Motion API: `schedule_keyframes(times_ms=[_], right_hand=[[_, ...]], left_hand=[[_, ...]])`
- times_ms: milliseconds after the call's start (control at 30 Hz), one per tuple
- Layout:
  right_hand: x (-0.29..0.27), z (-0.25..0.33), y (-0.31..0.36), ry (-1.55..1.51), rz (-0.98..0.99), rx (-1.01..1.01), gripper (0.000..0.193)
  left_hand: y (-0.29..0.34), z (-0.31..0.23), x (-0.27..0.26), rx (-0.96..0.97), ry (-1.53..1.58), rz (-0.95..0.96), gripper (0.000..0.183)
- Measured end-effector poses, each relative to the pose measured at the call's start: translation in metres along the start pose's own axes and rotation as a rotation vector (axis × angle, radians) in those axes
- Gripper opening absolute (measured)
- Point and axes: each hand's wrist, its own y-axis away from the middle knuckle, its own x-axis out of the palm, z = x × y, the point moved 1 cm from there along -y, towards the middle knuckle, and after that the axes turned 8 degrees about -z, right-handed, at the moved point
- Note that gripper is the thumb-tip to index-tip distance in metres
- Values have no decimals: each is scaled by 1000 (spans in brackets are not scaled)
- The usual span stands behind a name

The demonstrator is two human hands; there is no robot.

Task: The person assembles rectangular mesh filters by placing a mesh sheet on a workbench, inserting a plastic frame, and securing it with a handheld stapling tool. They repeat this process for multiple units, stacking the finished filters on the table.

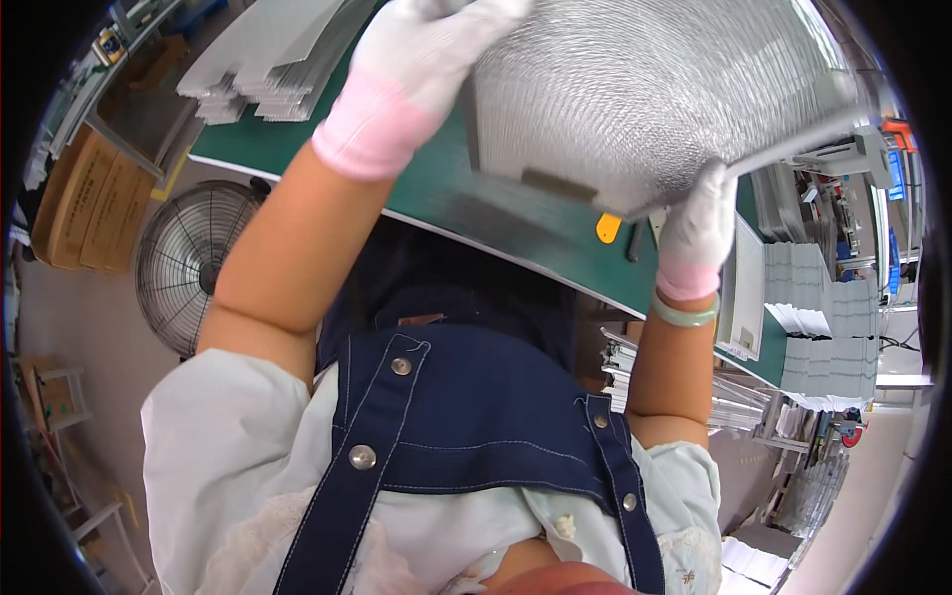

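Observation:
A silvery mesh filter panel [635, 89] with a grey edge is tilted up above the green table [436, 183]. My left hand [426, 50], in a white glove with a pink cuff, is closed at the panel's upper left edge; the fingertips are partly cut off by the picture's top. My right hand [697, 223], gloved alike, grips the panel near its lower right corner. From there a grey frame strip [793, 144] runs up to the right. Just under the panel's lower edge lie a yellow flat-ended tool [608, 228] and a dark slim tool [635, 245].
Flat grey sheets [268, 59] are stacked at the table's far left. To the right stand stacks of pale pleated pieces [796, 278] and a white-framed panel [744, 302]. A floor fan [198, 263] and cardboard boxes [87, 198] are left of the table.

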Motion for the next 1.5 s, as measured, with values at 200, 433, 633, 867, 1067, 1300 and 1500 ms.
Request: schedule_keyframes(times_ms=[200, 433, 633, 867, 1067, 1300, 1500], right_hand=[[-20, -92, 38, -6, 57, 189, 43], [-51, -127, 44, 373, 704, 373, 38], [-23, -135, 41, 544, 951, 146, 30], [-29, -145, 50, 561, 984, -73, 32], [-36, -166, 48, 569, 817, 14, 27], [-37, -166, 40, 254, 675, 468, 39], [-31, -120, 3, 169, 675, 460, 62]], left_hand=[[8, 33, 9, -337, -332, 276, 40], [52, 22, -9, -232, -508, 514, 36], [97, 23, -28, 122, -343, 791, 26], [110, 16, -33, 108, -290, 816, 27], [64, 9, -13, -267, -404, 604, 23], [-28, -4, 38, -101, -359, 442, 32], [-63, 36, 42, -213, -174, 322, 38]])
